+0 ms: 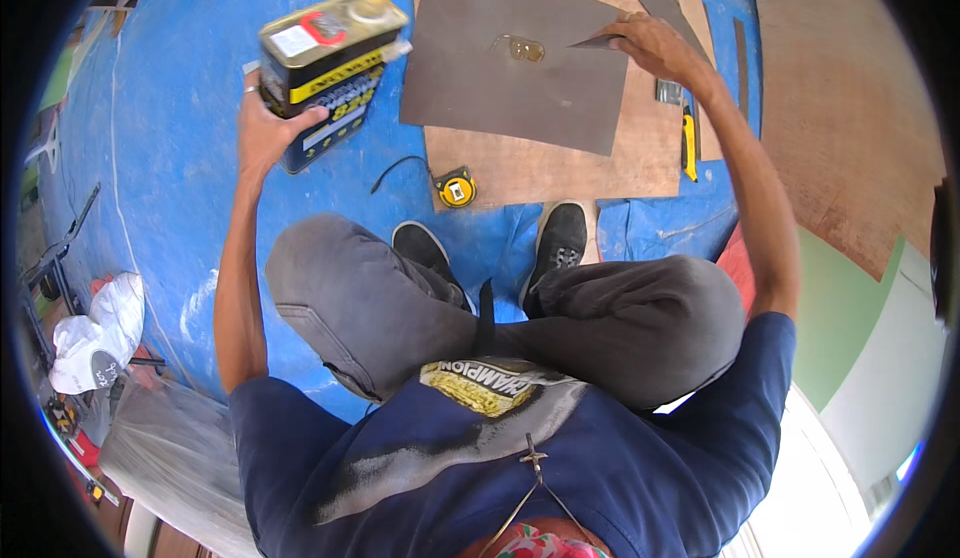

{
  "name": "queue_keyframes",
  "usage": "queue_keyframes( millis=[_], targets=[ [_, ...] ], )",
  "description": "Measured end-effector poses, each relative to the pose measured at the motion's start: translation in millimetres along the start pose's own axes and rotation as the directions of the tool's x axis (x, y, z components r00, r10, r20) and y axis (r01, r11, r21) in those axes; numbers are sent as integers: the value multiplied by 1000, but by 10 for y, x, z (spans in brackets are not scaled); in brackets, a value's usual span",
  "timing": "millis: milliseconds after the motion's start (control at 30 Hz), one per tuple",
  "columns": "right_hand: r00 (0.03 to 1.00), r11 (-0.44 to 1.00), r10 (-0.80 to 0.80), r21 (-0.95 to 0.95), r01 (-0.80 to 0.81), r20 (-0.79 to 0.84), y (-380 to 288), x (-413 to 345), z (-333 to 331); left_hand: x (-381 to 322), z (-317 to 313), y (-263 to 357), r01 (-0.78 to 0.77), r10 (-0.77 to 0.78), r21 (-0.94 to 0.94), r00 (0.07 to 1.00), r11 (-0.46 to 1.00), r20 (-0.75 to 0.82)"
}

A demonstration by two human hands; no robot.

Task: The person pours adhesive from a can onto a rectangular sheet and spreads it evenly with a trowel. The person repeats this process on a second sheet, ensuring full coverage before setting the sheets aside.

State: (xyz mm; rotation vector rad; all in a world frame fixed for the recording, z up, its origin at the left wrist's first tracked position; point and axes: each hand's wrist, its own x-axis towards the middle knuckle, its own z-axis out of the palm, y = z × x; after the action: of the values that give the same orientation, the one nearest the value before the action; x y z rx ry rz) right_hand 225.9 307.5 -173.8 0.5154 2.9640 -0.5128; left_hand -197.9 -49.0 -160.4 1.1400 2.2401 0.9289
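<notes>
My left hand (274,127) grips a rectangular metal can (326,85) with a yellow cap, tilted and held off to the left of the boards. In my right hand (660,44) is a small dark flat piece (598,42), its pointed end over a dark brown sheet (517,100). A small puddle of amber liquid (526,49) sits on that sheet, with a thin trail running from its left side. Under the sheet lies a plywood board (555,172).
A yellow tape measure (455,187) lies at the board's lower left. A yellow utility knife (689,145) rests at its right, near dark strips (664,7). Blue tarp (180,145) covers the floor. A white plastic bag (97,337) is at far left.
</notes>
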Motion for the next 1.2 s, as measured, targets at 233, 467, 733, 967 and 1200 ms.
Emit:
queue_keyframes(
  millis=[233, 467, 733, 967, 1200],
  targets=[
    [991, 967, 107, -239, -84, 84, -79, 123, 347, -274, 36, -488, -25, -128, -380, 919, 925, -373],
    [965, 951, 225, -186, -247, -131, -705, 647, 1086, -969, 432, -805, 91, -278, -387, 843, 918, -461],
    [971, 955, 207, -189, -227, -118, -957, 629, 1083, -1330, 1051, -1015, -79, -489, -741, 704, 667, -515],
    [999, 970, 32, -239, -32, -3, -952, 422, 1343, -1377, 1927, -975, 319, -342, -487, 939, 813, 44],
    [897, 914, 400, 9, -406, -190, -776, 476, 977, -99, 2214, -833, 90, -91, -12, 994, 996, -54]
  ],
)
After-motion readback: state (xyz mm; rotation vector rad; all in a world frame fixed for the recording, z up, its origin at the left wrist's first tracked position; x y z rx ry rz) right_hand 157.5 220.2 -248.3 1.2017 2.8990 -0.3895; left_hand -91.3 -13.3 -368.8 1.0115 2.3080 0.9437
